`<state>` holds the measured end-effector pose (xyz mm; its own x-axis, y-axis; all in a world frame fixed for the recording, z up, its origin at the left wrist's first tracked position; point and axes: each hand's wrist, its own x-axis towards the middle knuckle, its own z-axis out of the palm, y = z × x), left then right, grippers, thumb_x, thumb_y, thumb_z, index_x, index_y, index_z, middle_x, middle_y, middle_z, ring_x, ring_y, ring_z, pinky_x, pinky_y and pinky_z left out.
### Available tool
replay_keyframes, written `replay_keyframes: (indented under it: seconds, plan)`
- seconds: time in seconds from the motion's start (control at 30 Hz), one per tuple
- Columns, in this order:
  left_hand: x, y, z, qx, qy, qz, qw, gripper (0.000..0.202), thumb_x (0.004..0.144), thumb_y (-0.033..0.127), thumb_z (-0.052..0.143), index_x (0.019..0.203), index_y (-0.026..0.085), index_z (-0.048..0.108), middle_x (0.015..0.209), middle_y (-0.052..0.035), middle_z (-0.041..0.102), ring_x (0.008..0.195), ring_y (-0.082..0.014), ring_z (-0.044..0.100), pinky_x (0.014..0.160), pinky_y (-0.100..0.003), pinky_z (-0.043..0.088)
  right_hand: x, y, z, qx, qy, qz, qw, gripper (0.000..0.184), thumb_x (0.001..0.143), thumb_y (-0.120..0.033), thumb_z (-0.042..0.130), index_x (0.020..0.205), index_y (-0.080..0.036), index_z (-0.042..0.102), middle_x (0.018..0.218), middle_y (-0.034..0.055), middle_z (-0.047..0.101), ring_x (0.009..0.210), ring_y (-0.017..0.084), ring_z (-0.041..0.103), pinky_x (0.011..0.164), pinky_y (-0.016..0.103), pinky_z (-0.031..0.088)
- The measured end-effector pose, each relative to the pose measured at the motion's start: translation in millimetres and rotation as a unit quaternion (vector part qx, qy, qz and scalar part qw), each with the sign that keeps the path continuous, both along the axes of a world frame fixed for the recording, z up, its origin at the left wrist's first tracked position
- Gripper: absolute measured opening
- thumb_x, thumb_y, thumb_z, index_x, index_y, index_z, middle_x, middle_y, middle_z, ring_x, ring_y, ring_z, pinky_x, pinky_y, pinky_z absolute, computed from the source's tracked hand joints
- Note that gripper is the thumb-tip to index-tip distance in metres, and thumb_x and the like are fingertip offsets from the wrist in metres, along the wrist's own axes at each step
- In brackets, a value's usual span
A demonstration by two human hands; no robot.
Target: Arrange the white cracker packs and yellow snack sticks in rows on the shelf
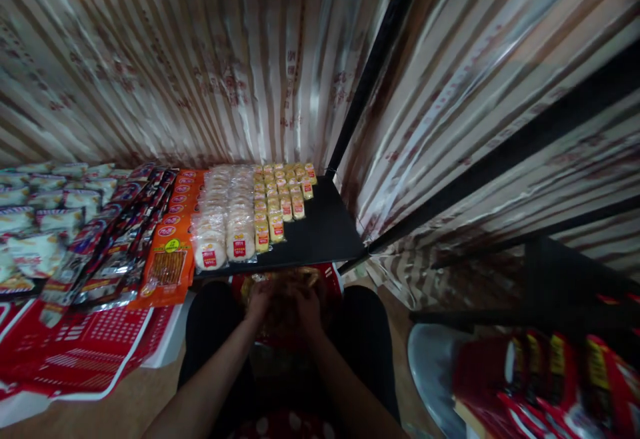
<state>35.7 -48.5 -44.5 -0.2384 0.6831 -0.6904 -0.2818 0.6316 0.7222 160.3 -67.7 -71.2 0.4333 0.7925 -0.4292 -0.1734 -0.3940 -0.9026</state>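
Both hands reach down between my knees, under the front edge of a black shelf [325, 225]. My left hand [260, 297] and my right hand [306, 300] are at a red container [335, 279] with shiny, yellowish-brown wrapped items in it. Dim light and blur hide the fingers, so their grip cannot be made out. On the shelf just above stand rows of small yellow wrapped snacks [277, 225]. Left of them are two rows of round white crackers [240, 242] in clear wrappers, then orange snack packets [167, 265].
Dark foil packets [117, 262] and white pouches [35, 252] fill the shelf's left side. Below them is a red basket [95, 352]. A grey stool [433, 365] and red packets [563, 372] stand at right. Black posts [367, 79] and striped plastic sheeting [225, 59] surround the shelf.
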Motion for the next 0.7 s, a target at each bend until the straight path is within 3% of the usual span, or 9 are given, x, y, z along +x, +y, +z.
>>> replay_keyframes:
  seconds: [0.13, 0.3, 0.57, 0.7]
  plan:
    - [12, -15, 20.1, 0.0, -0.033, 0.018, 0.999, 0.02, 0.075, 0.005, 0.054, 0.091, 0.017, 0.054, 0.072, -0.0005, 0.061, 0.062, -0.0126, 0.061, 0.065, -0.027, 0.052, 12, -16, 6.0, 0.0, 0.053, -0.05, 0.997, 0.043, 0.052, -0.033, 0.069, 0.091, -0.02, 0.056, 0.075, 0.0007, 0.068, 0.068, 0.018, 0.063, 0.062, 0.028, 0.049]
    - [25, -28, 43.4, 0.015, -0.069, 0.031, 0.997, 0.014, 0.077, 0.005, 0.053, 0.087, 0.016, 0.053, 0.069, 0.0001, 0.059, 0.056, -0.0093, 0.06, 0.062, -0.024, 0.052, 22, -31, 22.0, 0.065, 0.127, 0.005, 0.99, 0.041, 0.054, -0.033, 0.067, 0.091, -0.02, 0.057, 0.081, 0.0017, 0.068, 0.071, 0.017, 0.064, 0.065, 0.028, 0.051]
    - [34, -45, 66.4, 0.064, -0.095, 0.034, 0.993, 0.007, 0.079, 0.01, 0.056, 0.075, 0.015, 0.053, 0.073, -0.0018, 0.062, 0.064, -0.0095, 0.061, 0.071, -0.026, 0.054, 35, -48, 51.9, 0.158, 0.078, 0.083, 0.981, 0.031, 0.054, -0.029, 0.066, 0.084, -0.021, 0.061, 0.086, 0.0022, 0.067, 0.087, 0.02, 0.063, 0.082, 0.033, 0.049]
    - [34, -56, 77.0, 0.093, -0.07, 0.026, 0.993, 0.01, 0.075, 0.015, 0.064, 0.072, 0.016, 0.054, 0.075, -0.0029, 0.065, 0.07, -0.0127, 0.064, 0.077, -0.031, 0.053, 36, -64, 63.0, 0.22, -0.016, 0.141, 0.965, 0.013, 0.064, -0.026, 0.059, 0.076, -0.022, 0.063, 0.095, 0.0029, 0.065, 0.097, 0.02, 0.06, 0.087, 0.032, 0.046]
